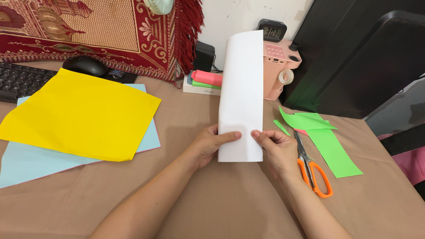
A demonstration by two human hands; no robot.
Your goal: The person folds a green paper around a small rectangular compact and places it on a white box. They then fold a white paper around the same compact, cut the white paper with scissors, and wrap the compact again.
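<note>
Both hands pinch a folded white sheet (241, 97) at its near end, the left hand (212, 144) on its left edge and the right hand (276, 148) on its right, with the far end curling up off the desk (212, 208). Orange-handled scissors (312, 170) and green paper scraps (327, 141) lie at three o'clock. A yellow sheet (84, 113) lies at nine o'clock.

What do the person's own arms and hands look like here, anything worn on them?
Both forearms are bare up to the frame edge, with no sleeves in view. The left hand and the right hand wear no gloves, and no rings, watch or bracelets show on the visible fingers and wrists. The nails look short and unpainted.
</note>
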